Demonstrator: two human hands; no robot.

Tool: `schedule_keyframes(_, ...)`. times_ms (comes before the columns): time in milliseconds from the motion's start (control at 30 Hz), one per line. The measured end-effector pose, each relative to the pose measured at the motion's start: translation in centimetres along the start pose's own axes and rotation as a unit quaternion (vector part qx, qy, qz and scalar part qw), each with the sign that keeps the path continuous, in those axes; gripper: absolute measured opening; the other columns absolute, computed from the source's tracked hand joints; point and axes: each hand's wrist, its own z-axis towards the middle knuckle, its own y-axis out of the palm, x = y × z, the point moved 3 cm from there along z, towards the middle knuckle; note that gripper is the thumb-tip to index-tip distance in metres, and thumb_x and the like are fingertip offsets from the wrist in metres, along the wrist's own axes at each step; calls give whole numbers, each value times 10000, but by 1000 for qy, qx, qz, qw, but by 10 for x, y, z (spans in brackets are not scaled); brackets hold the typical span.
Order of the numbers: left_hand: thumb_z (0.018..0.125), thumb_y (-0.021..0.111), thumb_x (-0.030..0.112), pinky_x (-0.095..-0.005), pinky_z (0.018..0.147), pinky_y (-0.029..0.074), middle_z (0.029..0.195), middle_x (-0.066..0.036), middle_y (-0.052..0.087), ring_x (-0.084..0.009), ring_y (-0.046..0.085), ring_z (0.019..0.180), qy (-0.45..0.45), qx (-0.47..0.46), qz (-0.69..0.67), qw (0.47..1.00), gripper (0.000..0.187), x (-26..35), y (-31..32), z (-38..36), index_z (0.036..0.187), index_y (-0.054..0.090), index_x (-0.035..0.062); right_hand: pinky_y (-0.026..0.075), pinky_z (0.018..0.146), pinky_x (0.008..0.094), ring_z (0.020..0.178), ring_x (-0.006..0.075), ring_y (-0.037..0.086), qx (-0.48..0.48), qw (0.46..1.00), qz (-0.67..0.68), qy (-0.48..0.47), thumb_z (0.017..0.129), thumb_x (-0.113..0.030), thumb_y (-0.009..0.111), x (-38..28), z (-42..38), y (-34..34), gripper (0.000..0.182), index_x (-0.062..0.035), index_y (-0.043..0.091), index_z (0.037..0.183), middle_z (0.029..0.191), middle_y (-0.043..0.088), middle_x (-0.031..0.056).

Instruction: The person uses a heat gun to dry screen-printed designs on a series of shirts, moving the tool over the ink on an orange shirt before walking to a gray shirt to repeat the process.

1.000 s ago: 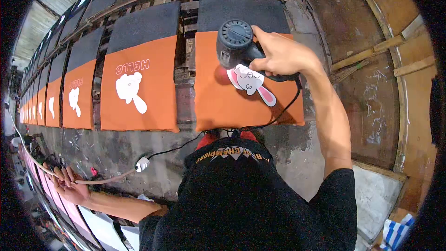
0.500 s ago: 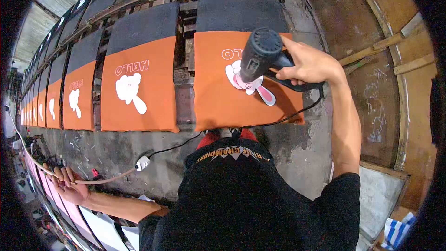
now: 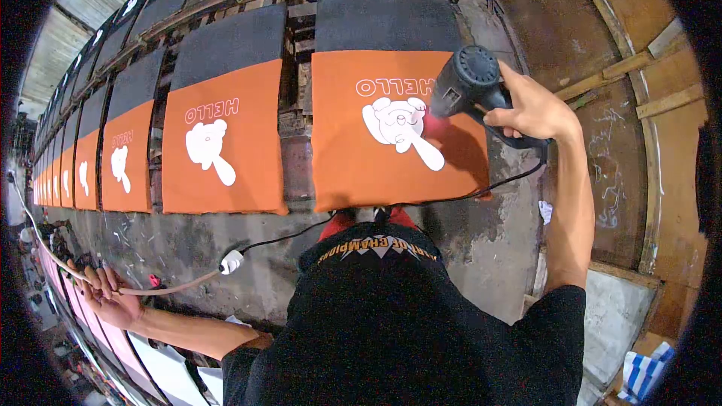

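Observation:
My right hand (image 3: 532,109) grips a black heat gun (image 3: 468,84) over the right edge of the nearest orange shirt (image 3: 353,158). The gun's nozzle points down and left at the shirt's white rabbit print (image 3: 398,126) under the word HELLO. A black cord (image 3: 466,192) runs from the gun across the shirt's lower edge to a white plug (image 3: 231,262). My left hand (image 3: 105,293) reaches back at the lower left and holds a beige cable (image 3: 162,288) that joins that plug.
A long row of boards with orange shirts (image 3: 218,150) bearing the same white print stretches away to the left. Black pads (image 3: 387,21) lie behind them. Wooden panels (image 3: 602,68) stand at the right. Pink and white sheets (image 3: 113,338) lie near my left hand.
My right hand has carried the heat gun to the right, off the rabbit print to the shirt's right edge, so the whole print now shows. My left hand has stayed put.

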Motion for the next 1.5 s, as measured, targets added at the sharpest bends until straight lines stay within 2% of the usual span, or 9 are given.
schedule_keyframes(167, 1060, 414, 135, -270, 753, 546, 879, -59, 557, -116, 422, 597, 13, 126, 71, 989, 446, 5, -16, -5, 1487, 392, 12, 527, 499, 328, 544, 167, 623, -25, 999, 36, -18, 798, -117, 739, -13, -2, 8, 842, 49, 283, 1486, 790, 657, 135)
schedule_keyframes(400, 1062, 427, 151, -247, 525, 338, 813, -58, 556, -122, 409, 589, 19, 33, -3, 999, 416, -5, 7, -1, 1443, 438, -16, 513, 495, 330, 544, 166, 621, -49, 996, 49, -49, 786, -120, 755, -41, 14, 16, 656, 19, 412, 1328, 798, 662, 119)
schedule_keyframes(567, 1060, 436, 164, -244, 538, 347, 797, -51, 541, -109, 380, 584, 39, 247, 89, 964, 425, -1, 9, -6, 1449, 428, -9, 511, 516, 332, 568, 182, 638, -34, 997, -21, -61, 791, -139, 751, -52, 36, 24, 605, -11, 441, 1294, 876, 667, 139)
schedule_keyframes(700, 1057, 446, 172, -248, 549, 360, 800, -48, 544, -105, 386, 573, 20, 68, 31, 997, 438, -2, 9, -4, 1462, 418, 7, 529, 553, 346, 589, 178, 648, -79, 995, -18, -60, 788, -150, 743, -81, 38, 28, 637, 16, 431, 1319, 956, 674, 183)
schedule_keyframes(967, 1053, 419, 142, -236, 534, 348, 802, -24, 520, -84, 362, 564, 29, 69, 35, 997, 451, -4, 2, -4, 1486, 384, 20, 555, 678, 408, 710, 290, 694, 52, 950, -119, -284, 777, -186, 735, -75, 75, 54, 749, 11, 390, 1412, 1047, 691, 235)
schedule_keyframes(1100, 1054, 408, 131, -226, 521, 333, 780, -4, 473, -75, 357, 574, 38, 82, 54, 994, 453, -3, 8, -4, 1489, 371, 11, 534, 696, 423, 760, 352, 690, -123, 987, -2, -107, 753, -184, 743, -108, 39, 40, 671, 32, 439, 1310, 936, 697, 244)
schedule_keyframes(1200, 1054, 402, 128, -221, 514, 322, 761, 4, 437, -74, 347, 581, 39, 71, 58, 995, 453, -4, 8, -5, 1488, 367, 4, 533, 581, 386, 606, 247, 667, 86, 943, -111, -301, 766, -175, 732, -77, 51, 45, 647, 35, 438, 1302, 856, 693, 198)
schedule_keyframes(1400, 1052, 412, 135, -238, 516, 329, 775, -11, 468, -83, 340, 586, 41, 197, 107, 974, 460, -4, 19, -5, 1492, 366, 9, 521, 521, 348, 547, 181, 625, -41, 997, 2, -72, 787, -113, 745, -65, 15, 20, 694, 9, 406, 1381, 800, 667, 132)
schedule_keyframes(1500, 1048, 428, 143, -241, 524, 336, 826, -39, 547, -87, 361, 592, 25, 46, 26, 998, 475, -5, 3, -1, 1501, 363, 13, 522, 514, 333, 541, 166, 615, -18, 999, -35, -31, 794, -111, 744, -44, 8, 12, 736, 2, 381, 1424, 789, 662, 114)
